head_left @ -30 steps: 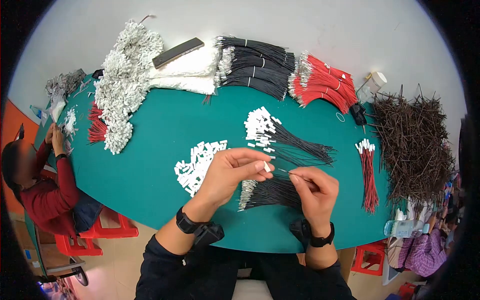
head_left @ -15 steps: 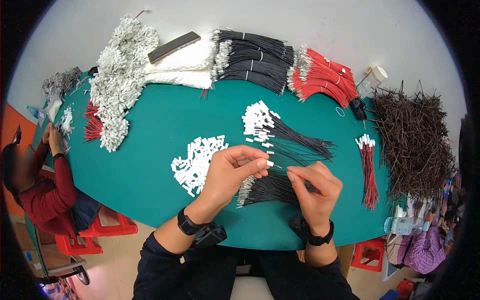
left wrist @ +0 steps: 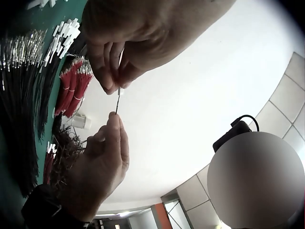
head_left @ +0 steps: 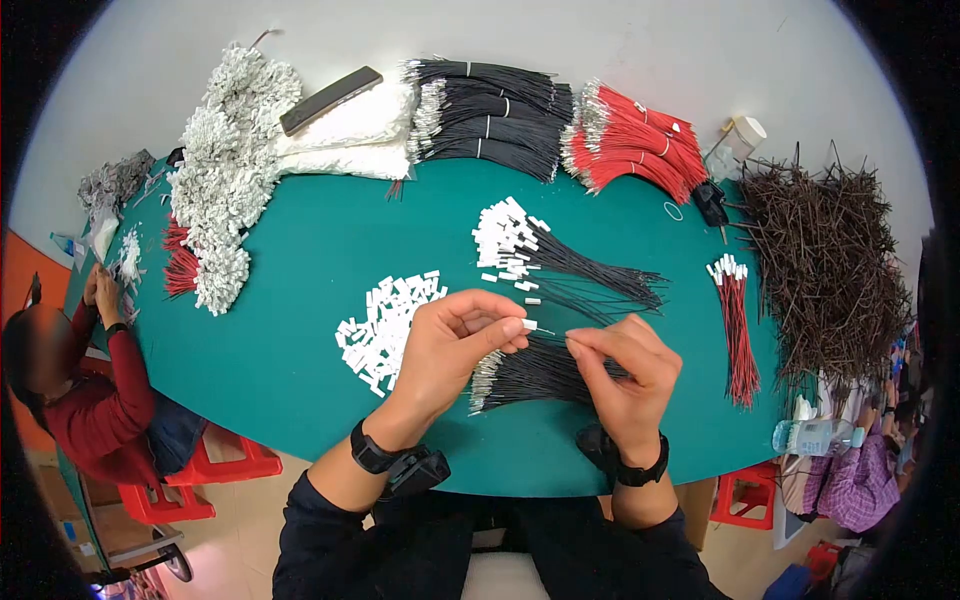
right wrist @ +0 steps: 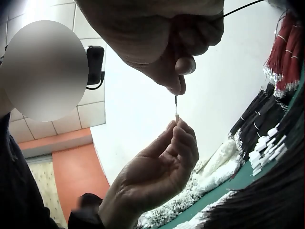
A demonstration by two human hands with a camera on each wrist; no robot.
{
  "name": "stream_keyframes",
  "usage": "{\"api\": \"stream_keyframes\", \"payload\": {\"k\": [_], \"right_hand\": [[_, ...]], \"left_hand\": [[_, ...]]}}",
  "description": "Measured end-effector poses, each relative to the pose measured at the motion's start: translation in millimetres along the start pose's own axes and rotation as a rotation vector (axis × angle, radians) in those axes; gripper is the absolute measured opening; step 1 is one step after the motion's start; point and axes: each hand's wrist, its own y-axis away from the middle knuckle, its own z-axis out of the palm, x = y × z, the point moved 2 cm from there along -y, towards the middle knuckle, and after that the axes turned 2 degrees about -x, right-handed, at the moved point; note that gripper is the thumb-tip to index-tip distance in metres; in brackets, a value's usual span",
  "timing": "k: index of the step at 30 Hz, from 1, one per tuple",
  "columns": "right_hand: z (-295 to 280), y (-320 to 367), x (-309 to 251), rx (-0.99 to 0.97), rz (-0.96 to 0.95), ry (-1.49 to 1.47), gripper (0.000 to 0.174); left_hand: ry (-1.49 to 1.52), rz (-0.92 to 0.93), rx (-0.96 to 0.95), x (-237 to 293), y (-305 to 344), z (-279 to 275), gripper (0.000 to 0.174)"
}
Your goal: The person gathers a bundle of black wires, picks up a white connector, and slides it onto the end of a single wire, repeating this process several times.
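Observation:
My left hand (head_left: 450,340) pinches a small white connector housing (head_left: 530,325) between thumb and fingertips. Facing it, my right hand (head_left: 632,380) pinches a thin black wire (right wrist: 176,101) close to its bare metal end. That end meets the housing's open side, in line with it; how deep it sits cannot be told. Below the hands lies a bundle of black wires (head_left: 540,378) with silver terminals at the left. Loose white housings (head_left: 385,335) are heaped beside my left hand. Beyond the hands, black wires (head_left: 590,268) bear white housings (head_left: 505,235) on their ends.
On the green table (head_left: 300,300), red wires with white ends (head_left: 738,340) lie at right, near a dark tangled pile (head_left: 825,270). Black bundles (head_left: 500,125), red bundles (head_left: 640,145) and a white heap (head_left: 225,150) line the back. Another person (head_left: 90,400) sits at left.
The wire's metal end, apart from the housing a second ago, now meets it. My right fingers have shifted slightly left in the head view, and the view itself has moved a little.

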Motion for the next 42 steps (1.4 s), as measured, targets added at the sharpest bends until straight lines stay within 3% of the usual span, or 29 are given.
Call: {"api": "stream_keyframes", "payload": {"k": [19,42], "right_hand": [[-2.5,0.3,5.3,0.000,0.108,-0.063,0.013],[-1.4,2.2,5.9,-0.037,0.072,-0.085,0.011]], "left_hand": [[-0.044,-0.022,-0.034,3.1,2.3,2.4,0.015],[-0.093,-0.027,-0.043,2.3,3.7,3.6,0.011]]}}
